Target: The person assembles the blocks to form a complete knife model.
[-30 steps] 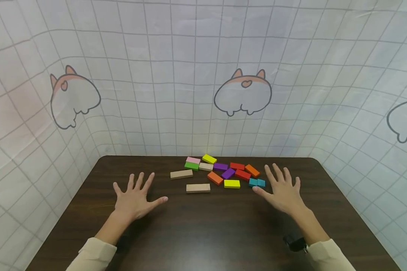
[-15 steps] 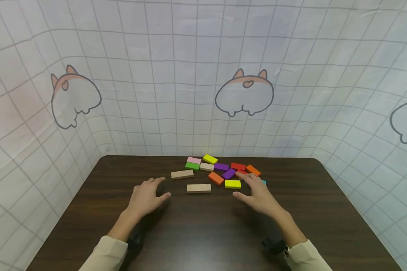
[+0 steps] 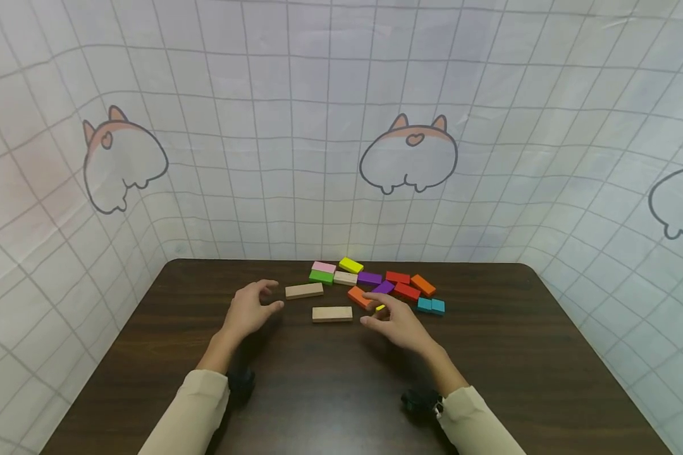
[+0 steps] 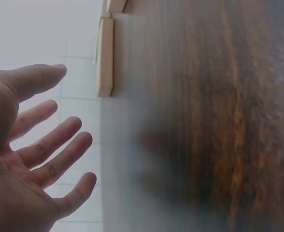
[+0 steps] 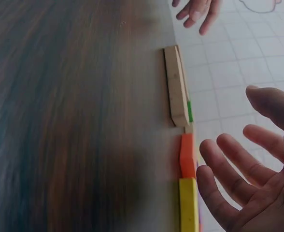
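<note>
Plain wooden block [image 3: 332, 315]: lying flat on the dark table [image 3: 330, 404], between the two hands. A second plain block [image 3: 304, 291] lies behind it, offset to the left; an orange block [image 3: 358, 296] and a yellow block [image 5: 187, 205] lie to the right. Left hand [image 3: 248, 308]: near the second plain block, thumb and fingers well apart, nothing held. Right hand [image 3: 400, 325]: gap wide, holding nothing, partly hiding the yellow block; contact with it cannot be confirmed. Change noted: both hands have come inward from a wider spread, the right leaving the teal blocks [image 3: 430, 306] uncovered. No block appears displaced. Judgement: approach stage, handling not begun.
</note>
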`<state>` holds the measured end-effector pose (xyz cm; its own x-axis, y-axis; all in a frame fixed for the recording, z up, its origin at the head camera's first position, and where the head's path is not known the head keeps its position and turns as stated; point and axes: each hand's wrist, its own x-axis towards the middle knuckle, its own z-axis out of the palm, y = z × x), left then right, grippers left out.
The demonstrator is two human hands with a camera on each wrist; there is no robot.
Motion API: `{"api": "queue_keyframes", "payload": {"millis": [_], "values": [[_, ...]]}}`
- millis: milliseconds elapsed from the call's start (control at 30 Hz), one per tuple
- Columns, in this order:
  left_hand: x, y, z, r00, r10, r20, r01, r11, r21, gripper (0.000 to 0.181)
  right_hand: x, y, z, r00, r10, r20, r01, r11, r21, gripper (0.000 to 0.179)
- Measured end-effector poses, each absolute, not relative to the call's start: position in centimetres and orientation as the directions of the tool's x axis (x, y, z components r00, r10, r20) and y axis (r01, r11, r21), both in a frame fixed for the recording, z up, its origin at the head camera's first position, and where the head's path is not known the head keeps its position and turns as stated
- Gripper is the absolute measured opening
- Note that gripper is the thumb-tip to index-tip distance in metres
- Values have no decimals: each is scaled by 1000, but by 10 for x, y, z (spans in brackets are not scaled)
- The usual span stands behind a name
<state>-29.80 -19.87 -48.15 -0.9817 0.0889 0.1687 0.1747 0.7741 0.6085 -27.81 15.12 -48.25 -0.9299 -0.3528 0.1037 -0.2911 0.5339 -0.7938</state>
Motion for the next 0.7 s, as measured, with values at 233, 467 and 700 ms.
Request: {"api": "queue_keyframes", "payload": {"millis": [233, 467, 700], "values": [[-312, -199, -491, -989, 81, 121, 141, 733, 665, 49, -289, 137, -494, -940, -336, 64, -246, 533, -809, 56], [-324, -197, -498, -991, 89, 99, 133, 714, 687, 47, -299, 126, -502, -945, -324, 53, -237, 561, -793, 56], [-335, -195, -497, -994, 92, 62, 109, 726, 679, 48, -305, 116, -507, -951, -304, 48, -225, 578, -785, 54]]}}
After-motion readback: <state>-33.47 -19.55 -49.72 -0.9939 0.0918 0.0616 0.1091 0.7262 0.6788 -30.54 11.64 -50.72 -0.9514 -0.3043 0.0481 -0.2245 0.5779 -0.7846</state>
